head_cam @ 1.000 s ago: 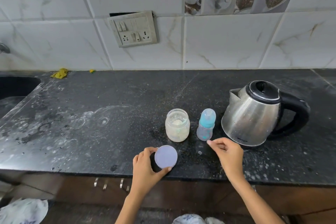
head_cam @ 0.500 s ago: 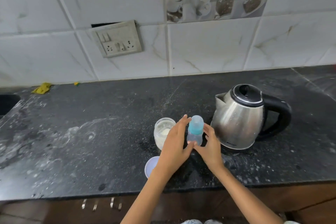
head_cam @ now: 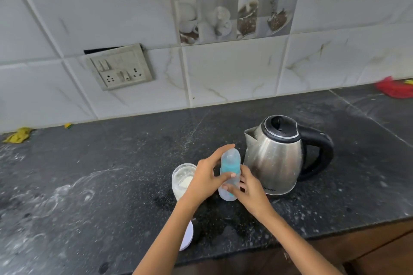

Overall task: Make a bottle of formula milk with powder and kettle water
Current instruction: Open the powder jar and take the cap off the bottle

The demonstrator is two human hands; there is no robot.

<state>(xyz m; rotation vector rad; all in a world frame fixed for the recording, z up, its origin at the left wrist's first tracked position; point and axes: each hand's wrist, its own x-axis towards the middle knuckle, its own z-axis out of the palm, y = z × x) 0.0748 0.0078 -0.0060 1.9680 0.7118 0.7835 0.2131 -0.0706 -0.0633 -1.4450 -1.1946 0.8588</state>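
A small clear baby bottle (head_cam: 230, 165) with a teal collar and a clear cap is tilted just above the black counter (head_cam: 111, 174). My left hand (head_cam: 206, 177) wraps its upper part around the collar and cap. My right hand (head_cam: 249, 190) holds its lower body. An open glass jar of white powder (head_cam: 182, 179) stands just left of the bottle, partly behind my left hand. The jar's white lid (head_cam: 187, 238) lies near the counter's front edge, half hidden by my left forearm. A steel kettle (head_cam: 277, 156) with a black handle and lid stands right of the bottle.
A tiled wall with a switch and socket plate (head_cam: 120, 67) runs behind the counter. A yellow scrap (head_cam: 19, 135) lies at the far left by the wall, a red cloth (head_cam: 394, 87) at the far right. White smears mark the left counter.
My left hand let go of the jar lid, which now lies on the counter. Both hands closed on the bottle and tilted it up off the counter. The view shifted right.
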